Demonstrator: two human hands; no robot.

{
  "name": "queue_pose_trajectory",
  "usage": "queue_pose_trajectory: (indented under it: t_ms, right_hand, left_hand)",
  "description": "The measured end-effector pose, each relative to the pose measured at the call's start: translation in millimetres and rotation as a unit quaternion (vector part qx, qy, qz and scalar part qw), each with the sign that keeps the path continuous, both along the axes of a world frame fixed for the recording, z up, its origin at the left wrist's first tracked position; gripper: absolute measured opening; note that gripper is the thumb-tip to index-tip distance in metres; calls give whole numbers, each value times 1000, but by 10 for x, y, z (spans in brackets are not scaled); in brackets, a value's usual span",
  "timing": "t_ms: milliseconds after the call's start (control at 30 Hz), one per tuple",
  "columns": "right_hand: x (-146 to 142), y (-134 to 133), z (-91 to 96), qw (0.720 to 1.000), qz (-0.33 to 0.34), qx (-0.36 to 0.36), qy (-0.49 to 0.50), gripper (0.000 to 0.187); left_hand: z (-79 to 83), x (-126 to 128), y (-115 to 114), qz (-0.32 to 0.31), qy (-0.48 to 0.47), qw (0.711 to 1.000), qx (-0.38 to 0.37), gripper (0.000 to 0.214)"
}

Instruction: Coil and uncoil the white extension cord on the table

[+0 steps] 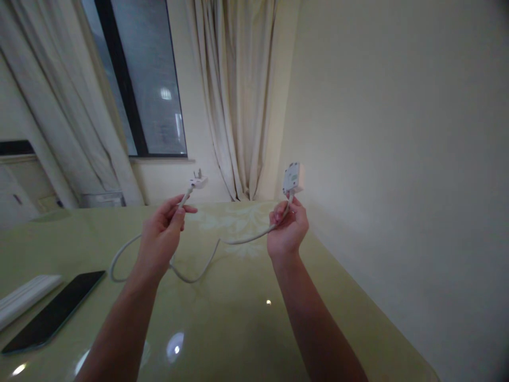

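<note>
Above the glossy green table [246, 318], both hands held up, a white cord [199, 273] between them. Left hand [161, 239]: fingers pinched on cord just below the pronged plug [198, 182]. Right hand [288, 228]: fingers curled tight round cord under the white socket block [293, 178]. Cord sags, looping onto tabletop. Dark phone [55, 310] lies at left beside a white object [24, 297]; curtains [238, 95] behind.

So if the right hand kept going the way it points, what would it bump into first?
Probably the cream curtain or the wall beside it; past the right hand and its small white socket block, nothing closer shows, though depth is unclear.
</note>
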State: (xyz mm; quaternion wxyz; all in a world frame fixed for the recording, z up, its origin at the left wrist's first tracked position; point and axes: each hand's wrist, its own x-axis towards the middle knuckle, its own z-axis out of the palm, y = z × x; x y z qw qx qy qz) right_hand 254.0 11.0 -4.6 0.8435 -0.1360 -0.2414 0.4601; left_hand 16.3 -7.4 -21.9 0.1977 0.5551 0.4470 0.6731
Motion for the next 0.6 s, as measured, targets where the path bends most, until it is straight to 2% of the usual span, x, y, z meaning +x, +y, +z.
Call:
queue_pose_trajectory:
  t_ms: [267, 400, 500, 600]
  right_hand:
    - [-40, 33, -32, 1000, -22, 0, -3, 21]
    - [-76, 30, -31, 1000, -10, -12, -7, 24]
    - [-97, 46, -51, 1000, 0, -25, 4, 21]
    - [-99, 86, -88, 999, 5, -35, 17, 20]
  left_hand:
    - [26, 16, -22, 29, 80, 996, 15, 37]
    - [42, 21, -33, 39, 102, 993, 36, 31]
    - [48, 27, -40, 40, 102, 992, 61, 29]
    - [31, 25, -17, 40, 63, 993, 95, 27]
